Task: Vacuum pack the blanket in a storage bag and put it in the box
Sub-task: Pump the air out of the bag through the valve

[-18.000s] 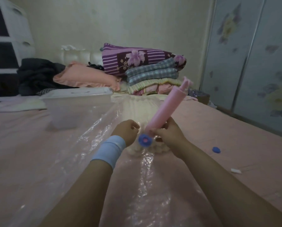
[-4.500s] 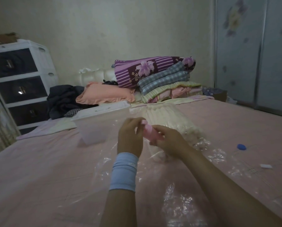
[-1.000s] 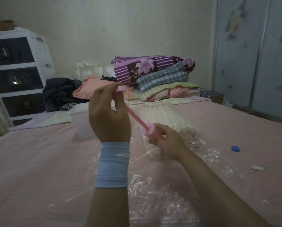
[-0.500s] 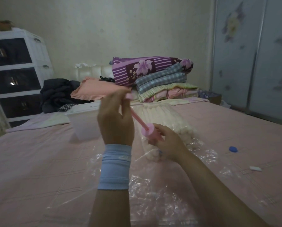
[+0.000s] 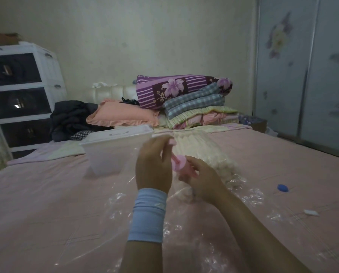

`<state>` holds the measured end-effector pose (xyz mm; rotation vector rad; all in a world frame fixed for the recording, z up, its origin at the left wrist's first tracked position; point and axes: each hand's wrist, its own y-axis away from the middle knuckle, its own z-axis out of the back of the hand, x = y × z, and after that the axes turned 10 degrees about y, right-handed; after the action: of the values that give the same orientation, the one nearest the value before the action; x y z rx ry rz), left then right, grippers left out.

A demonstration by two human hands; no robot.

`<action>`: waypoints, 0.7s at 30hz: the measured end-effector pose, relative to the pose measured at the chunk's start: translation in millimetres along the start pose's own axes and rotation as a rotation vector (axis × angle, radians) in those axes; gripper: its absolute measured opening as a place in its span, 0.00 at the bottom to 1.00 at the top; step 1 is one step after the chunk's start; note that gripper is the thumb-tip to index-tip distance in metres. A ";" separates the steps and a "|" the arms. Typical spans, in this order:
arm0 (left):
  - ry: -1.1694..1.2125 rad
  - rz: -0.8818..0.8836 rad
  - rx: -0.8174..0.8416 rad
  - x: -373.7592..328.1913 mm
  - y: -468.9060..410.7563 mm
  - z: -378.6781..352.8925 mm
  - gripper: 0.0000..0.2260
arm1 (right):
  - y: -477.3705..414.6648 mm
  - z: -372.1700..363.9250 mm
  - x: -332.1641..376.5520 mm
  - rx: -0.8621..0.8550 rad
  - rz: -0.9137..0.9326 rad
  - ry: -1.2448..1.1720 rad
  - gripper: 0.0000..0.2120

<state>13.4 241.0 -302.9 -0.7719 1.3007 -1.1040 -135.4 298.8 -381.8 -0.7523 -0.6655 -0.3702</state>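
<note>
Left hand (image 5: 154,166): fingers (image 5: 165,143) curled round the handle of the pump (image 5: 181,167). The handle sits lower than half a second ago, and only a short length of rod now shows.
Right hand (image 5: 201,179): fingers (image 5: 194,161) wrapped round the pump barrel, held down on the storage bag (image 5: 184,231).
Blanket (image 5: 206,152): cream, inside the bag, just beyond both hands.
Box (image 5: 113,152): lid on, its near wall just left of the left fingers.
Bed (image 5: 36,203): open pink sheet left of the box and right of the bag.
Blue cap (image 5: 282,188): well right of the right fingers.
</note>
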 end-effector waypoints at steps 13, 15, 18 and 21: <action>0.056 0.163 0.135 18.5 32.0 -19.8 0.06 | 1.0 -5.2 2.4 0.026 0.000 0.005 0.25; 0.054 0.165 0.124 13.7 19.7 -14.9 0.06 | 0.7 -4.8 2.0 0.011 0.000 -0.002 0.26; 0.042 -0.005 -0.084 -13.5 -13.0 10.5 0.06 | 0.0 -0.7 0.7 -0.004 -0.007 0.007 0.26; 0.015 -0.122 -0.319 -31.7 -33.6 33.4 0.07 | 0.6 2.4 0.8 0.008 -0.007 0.005 0.25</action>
<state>42.1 255.0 -255.6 -1.0936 1.4787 -1.0107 -135.5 300.9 -380.2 -0.7420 -0.6647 -0.3751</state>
